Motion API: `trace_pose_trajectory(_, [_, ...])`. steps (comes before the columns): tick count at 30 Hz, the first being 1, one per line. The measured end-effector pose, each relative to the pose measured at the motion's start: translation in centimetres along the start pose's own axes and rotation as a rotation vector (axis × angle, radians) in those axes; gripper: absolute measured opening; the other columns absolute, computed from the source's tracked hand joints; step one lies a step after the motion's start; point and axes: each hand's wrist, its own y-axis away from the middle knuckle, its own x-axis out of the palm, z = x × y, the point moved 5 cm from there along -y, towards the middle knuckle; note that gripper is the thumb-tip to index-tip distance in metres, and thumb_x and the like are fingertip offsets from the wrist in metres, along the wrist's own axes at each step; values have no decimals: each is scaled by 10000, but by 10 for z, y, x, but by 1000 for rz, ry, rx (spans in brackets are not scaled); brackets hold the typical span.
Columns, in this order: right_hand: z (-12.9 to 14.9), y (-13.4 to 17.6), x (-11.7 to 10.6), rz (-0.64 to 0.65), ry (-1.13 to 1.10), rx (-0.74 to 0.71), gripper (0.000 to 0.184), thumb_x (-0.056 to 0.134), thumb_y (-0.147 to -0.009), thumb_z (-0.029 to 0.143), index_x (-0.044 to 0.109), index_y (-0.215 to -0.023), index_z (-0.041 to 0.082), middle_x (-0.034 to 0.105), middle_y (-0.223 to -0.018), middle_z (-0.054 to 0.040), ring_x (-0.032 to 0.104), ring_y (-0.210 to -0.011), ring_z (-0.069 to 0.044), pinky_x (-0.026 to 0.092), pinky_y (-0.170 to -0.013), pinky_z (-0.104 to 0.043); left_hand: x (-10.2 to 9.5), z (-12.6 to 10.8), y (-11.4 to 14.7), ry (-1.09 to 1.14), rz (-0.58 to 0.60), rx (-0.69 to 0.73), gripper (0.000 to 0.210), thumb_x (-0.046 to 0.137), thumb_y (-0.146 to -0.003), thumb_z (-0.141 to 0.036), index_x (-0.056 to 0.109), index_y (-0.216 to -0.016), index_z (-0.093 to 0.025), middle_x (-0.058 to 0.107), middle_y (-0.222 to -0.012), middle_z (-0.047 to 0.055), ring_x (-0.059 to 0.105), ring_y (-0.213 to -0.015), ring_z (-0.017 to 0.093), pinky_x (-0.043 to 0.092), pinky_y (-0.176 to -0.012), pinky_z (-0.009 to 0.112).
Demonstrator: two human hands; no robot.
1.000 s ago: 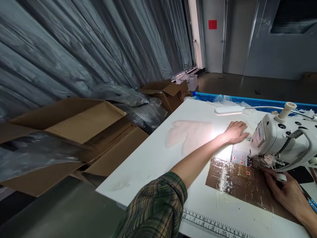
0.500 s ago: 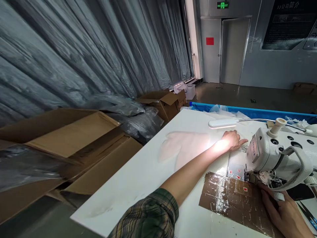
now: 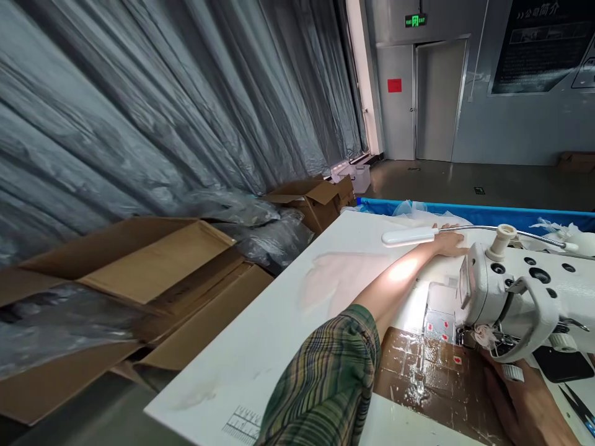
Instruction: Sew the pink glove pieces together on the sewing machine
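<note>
My left hand (image 3: 449, 243) reaches to the far side of the white table, just behind the white lamp head. Its thumb and fingers are stretched apart; nothing shows in them. At the white sewing machine (image 3: 515, 291), my right hand (image 3: 523, 396) lies on the brown, shiny taped sheet (image 3: 418, 371). The machine's head covers its fingertips, so their grip is hidden. Left of the needle area is a metal plate (image 3: 440, 300) with small red-arrow stickers around it. Pale, sheer fabric (image 3: 339, 275) lies on the table to the left of my forearm.
A bendable lamp (image 3: 409, 236) stretches over the table's far side. Beside the machine are a dark phone-like object (image 3: 563, 364) and blue-handled scissors (image 3: 579, 406). Open cardboard boxes (image 3: 158, 266) stand left of the table (image 3: 223, 384). Behind it runs a blue trough (image 3: 511, 215) with white material.
My left hand has moved farther away, toward the table's back edge, and its fingers have spread. My right hand stays by the machine. The view has shifted slightly.
</note>
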Motion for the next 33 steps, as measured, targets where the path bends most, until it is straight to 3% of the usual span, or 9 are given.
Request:
trace_pose_trajectory(3, [4, -3, 0, -29, -20, 10, 354, 406, -993, 297, 722, -1122, 204, 706, -1138, -146, 724, -992, -268, 638, -814, -415, 4, -6, 8, -2, 4, 1, 453, 546, -938, -444, 561, -1328, -214, 545, -1453, 129, 474, -1367, 310, 405, -1107, 540])
trace_pose_trajectory(6, [10, -10, -4, -20, -14, -51, 337, 403, -992, 266, 724, -1072, 202, 708, -1047, -126, 731, -841, -218, 637, -710, -341, 6, -3, 22, 17, -18, 2, 491, 522, -960, -465, 539, -1348, -165, 492, -1499, 159, 434, -1401, 303, 396, -1123, 495])
trace_pose_trajectory(11, [17, -18, -19, -91, 14, -119, 378, 380, -1003, 280, 728, -899, 174, 703, -977, -141, 707, -776, -216, 612, -649, -327, 1, 29, 54, 102, -88, -123, 567, 400, -1025, -480, 452, -1421, -79, 432, -1543, 219, 439, -1410, 306, 412, -1114, 422])
trace_pose_trajectory(16, [15, -18, -18, -80, 78, -146, 430, 342, -1011, 326, 732, -923, 166, 680, -872, -127, 671, -719, -229, 579, -583, -345, -17, 66, 114, 130, -163, -280, 546, 466, -984, -469, 462, -1443, -173, 469, -1543, 132, 468, -1408, 296, 409, -1136, 377])
trace_pose_trajectory(19, [8, -16, -13, -54, 107, -127, 429, 344, -1004, 331, 736, -1004, 157, 659, -826, -118, 651, -691, -235, 555, -554, -350, -24, 80, 159, 121, -220, -354, 493, 497, -960, -406, 537, -1377, -146, 523, -1488, 133, 497, -1380, 297, 399, -1152, 377])
trace_pose_trajectory(22, [4, -14, -8, -23, 112, -106, 428, 347, -998, 332, 736, -1041, 158, 664, -848, -125, 654, -700, -241, 539, -538, -348, -19, 86, 201, 118, -263, -399, 413, 513, -937, -349, 625, -1257, -114, 621, -1348, 145, 591, -1258, 280, 444, -1110, 374])
trace_pose_trajectory(25, [2, -14, -6, -13, 113, -78, 440, 345, -997, 348, 735, -1068, 155, 673, -887, -131, 661, -706, -237, 543, -550, -350, -7, 79, 229, 129, -294, -385, 314, 503, -938, -325, 685, -1129, -155, 688, -1206, 106, 656, -1119, 246, 505, -1021, 362])
trace_pose_trajectory(28, [0, -15, -6, 3, 94, -24, 448, 355, -990, 373, 736, -1081, 154, 680, -919, -132, 664, -696, -233, 565, -588, -369, 3, 61, 234, 142, -311, -284, 256, 510, -940, -304, 704, -1056, -184, 702, -1187, 81, 656, -1110, 227, 501, -1011, 345])
trace_pose_trajectory(33, [-4, -16, -8, 11, 45, 69, 406, 416, -955, 401, 745, -1075, 195, 692, -950, -116, 678, -720, -233, 588, -656, -383, 20, 21, 196, 154, -272, -47, 254, 522, -946, -227, 690, -1134, -192, 686, -1283, 86, 617, -1207, 217, 462, -1034, 351])
